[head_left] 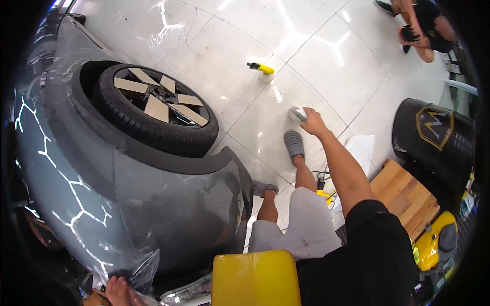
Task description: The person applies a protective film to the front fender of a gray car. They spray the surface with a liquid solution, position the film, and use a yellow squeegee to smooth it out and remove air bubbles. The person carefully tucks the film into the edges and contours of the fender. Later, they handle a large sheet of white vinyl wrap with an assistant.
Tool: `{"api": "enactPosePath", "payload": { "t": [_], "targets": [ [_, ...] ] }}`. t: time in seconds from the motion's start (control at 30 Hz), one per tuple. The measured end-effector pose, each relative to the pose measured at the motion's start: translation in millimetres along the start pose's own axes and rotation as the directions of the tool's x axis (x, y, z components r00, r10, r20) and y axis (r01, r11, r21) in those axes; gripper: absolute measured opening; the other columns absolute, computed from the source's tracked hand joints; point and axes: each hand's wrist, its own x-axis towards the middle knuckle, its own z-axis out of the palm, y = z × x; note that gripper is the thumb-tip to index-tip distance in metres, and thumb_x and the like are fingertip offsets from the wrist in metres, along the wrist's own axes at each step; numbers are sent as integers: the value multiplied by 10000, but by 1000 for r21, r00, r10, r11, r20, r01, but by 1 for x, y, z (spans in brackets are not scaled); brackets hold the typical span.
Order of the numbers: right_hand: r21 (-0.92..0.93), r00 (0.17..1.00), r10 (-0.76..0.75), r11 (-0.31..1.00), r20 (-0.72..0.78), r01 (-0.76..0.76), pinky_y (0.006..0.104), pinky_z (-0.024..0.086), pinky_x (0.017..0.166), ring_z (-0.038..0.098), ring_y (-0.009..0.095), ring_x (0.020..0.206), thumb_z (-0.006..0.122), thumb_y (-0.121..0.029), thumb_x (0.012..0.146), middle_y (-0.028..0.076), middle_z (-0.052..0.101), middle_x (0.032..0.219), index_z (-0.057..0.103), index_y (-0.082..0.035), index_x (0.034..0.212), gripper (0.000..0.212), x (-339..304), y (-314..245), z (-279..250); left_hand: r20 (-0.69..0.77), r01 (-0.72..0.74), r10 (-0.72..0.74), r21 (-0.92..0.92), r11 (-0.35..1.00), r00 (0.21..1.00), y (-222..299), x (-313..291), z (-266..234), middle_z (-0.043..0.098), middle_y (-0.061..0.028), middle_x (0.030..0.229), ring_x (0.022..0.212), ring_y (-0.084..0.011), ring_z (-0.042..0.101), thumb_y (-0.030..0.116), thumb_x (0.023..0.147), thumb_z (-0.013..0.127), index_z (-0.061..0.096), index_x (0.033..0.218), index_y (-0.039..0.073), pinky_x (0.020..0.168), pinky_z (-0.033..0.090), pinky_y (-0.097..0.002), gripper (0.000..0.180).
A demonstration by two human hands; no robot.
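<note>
In my right hand (312, 122), stretched forward above the floor, is a white and grey bottle-like object (295, 114); its far end is unclear. At the lower left, my left hand (121, 291) rests by the edge of the grey car bumper (168, 204), its fingers bent at a wrinkled clear film (148, 268). The film's creases run toward those fingers, which are partly cut off by the picture's edge. Ahead of the bumper sits the car's wheel (163, 109), a black tyre with beige panels between its spokes.
A spray bottle with a yellow head (263, 70) stands on the tiled floor (229, 30). To the right are a black drum (434, 132), a wooden board (406, 194) and a yellow machine (439, 239). Another person (429, 25) is at the far right. Cables lie near my feet.
</note>
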Motion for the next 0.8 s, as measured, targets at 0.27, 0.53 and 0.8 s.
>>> {"api": "enactPosePath", "payload": {
  "t": [0.27, 0.53, 0.8],
  "targets": [
    [270, 994, 69, 962, -80, -46, 447, 475, 952, 614, 392, 1103, 619, -122, 802, 247, 627, 1200, 515, -14, 1339, 557, 48, 52, 99, -74, 270, -263, 124, 955, 962, 7, -25, 3, 656, -184, 1050, 1113, -378, 605, -64, 829, 564, 632, 1025, -7, 1041, 417, -492, 215],
    [624, 794, -366, 491, -486, 608, 387, 457, 946, 555, 249, 1108, 769, -105, 748, 149, 556, 1216, 221, -48, 1519, 947, -267, -188, -94, -43, 86, -96, -200, 976, 994, -11, 58, -57, 668, -150, 820, 719, -285, 638, 74, 906, 596, 666, 990, -33, 675, 487, -320, 153],
    [261, 238, -859, 127, -453, 957, 460, 498, 803, 577, 395, 982, 720, -81, 731, 252, 534, 1148, 434, 49, 1348, 692, -363, -348, -150, -20, -26, 21, -285, 958, 1000, 0, 79, -63, 672, -75, 847, 813, -124, 612, 132, 944, 623, 662, 1036, -29, 757, 475, -273, 190]
  ]
}}
